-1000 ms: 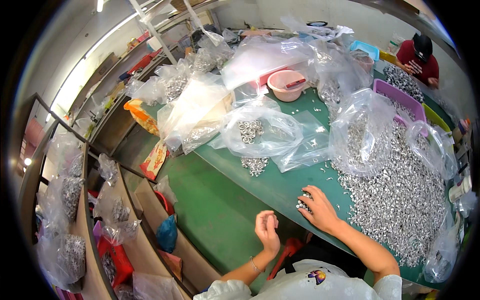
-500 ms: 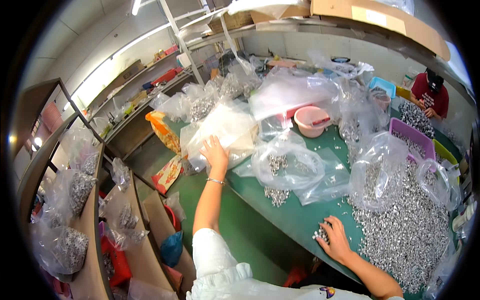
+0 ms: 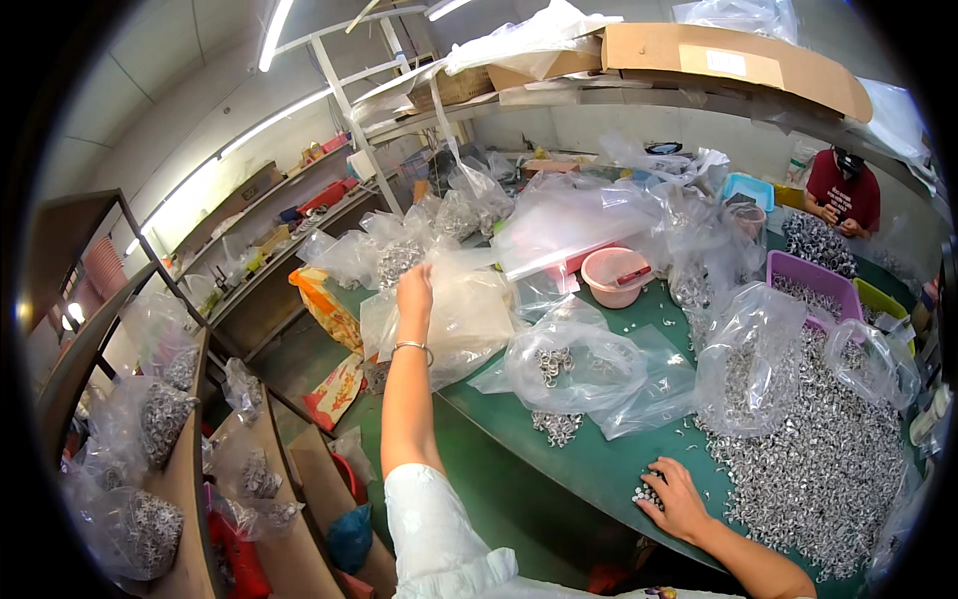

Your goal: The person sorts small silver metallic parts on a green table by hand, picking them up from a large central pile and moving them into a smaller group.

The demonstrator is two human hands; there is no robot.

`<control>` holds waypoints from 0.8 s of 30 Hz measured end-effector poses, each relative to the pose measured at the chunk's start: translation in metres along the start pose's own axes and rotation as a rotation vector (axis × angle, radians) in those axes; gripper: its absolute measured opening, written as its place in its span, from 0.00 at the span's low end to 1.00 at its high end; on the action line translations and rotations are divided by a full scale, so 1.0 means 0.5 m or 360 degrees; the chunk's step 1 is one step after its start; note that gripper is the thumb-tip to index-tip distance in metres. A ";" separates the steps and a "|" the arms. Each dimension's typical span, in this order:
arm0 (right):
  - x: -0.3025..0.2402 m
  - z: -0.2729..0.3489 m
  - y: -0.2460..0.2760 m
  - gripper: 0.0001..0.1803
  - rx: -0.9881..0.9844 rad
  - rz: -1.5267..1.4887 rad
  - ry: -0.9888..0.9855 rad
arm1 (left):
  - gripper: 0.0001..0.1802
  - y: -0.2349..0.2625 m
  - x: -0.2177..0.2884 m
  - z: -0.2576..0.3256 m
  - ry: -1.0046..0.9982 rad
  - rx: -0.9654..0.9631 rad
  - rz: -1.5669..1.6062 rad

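Observation:
My left hand (image 3: pixel 414 292) is reached out over a stack of flat clear plastic bags (image 3: pixel 464 309) at the table's left end. Its fingers are drawn together, and whatever they may pinch is hidden. Just beyond it sits a filled plastic bag of silvery metal parts (image 3: pixel 399 262). My right hand (image 3: pixel 681 501) rests near the table's front edge, fingers bent and thumb apart, against a few small metal pieces (image 3: pixel 647 493). Right of it spreads a big heap of small silvery metal parts (image 3: pixel 808 469).
An opened clear bag (image 3: pixel 589 364) lies mid-table beside a small pile of parts (image 3: pixel 557 427). Behind are a pink basin (image 3: pixel 612 280) and a purple bin (image 3: pixel 813 285). Shelves with filled bags (image 3: pixel 165 419) stand left. A co-worker (image 3: pixel 843 195) sits far right.
My left hand has gone from spread flat on the plastic bags to fingers drawn together, a little farther left. My right hand stays by the small metal pieces. The view has tilted slightly.

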State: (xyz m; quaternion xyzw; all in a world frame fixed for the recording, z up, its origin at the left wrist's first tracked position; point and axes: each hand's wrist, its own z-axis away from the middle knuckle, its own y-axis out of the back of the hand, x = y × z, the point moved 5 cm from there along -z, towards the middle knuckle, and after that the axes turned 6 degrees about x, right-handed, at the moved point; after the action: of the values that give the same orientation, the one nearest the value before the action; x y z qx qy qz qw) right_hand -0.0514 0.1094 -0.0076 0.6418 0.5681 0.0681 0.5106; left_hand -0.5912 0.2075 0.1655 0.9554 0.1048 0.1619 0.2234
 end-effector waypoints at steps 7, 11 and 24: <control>-0.011 0.008 0.013 0.22 0.0117 -0.0001 0.0100 | 0.18 0.225 0.087 -0.165 0.0664 0.0960 0.1038; -0.073 -0.038 0.072 0.31 0.0234 -0.0637 -0.0096 | 0.17 0.298 0.185 -0.199 0.0958 0.0420 0.2630; -0.077 0.027 0.422 0.38 0.0974 -0.2485 -0.0456 | 0.26 0.405 0.753 0.329 -0.0087 -0.1203 0.1865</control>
State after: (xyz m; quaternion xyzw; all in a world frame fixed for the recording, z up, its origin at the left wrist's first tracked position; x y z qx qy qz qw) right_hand 0.0837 0.1062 0.1595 0.1781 0.7712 -0.5423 0.2820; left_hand -0.1581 0.0679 0.2184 0.7149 -0.4972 0.2570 0.4191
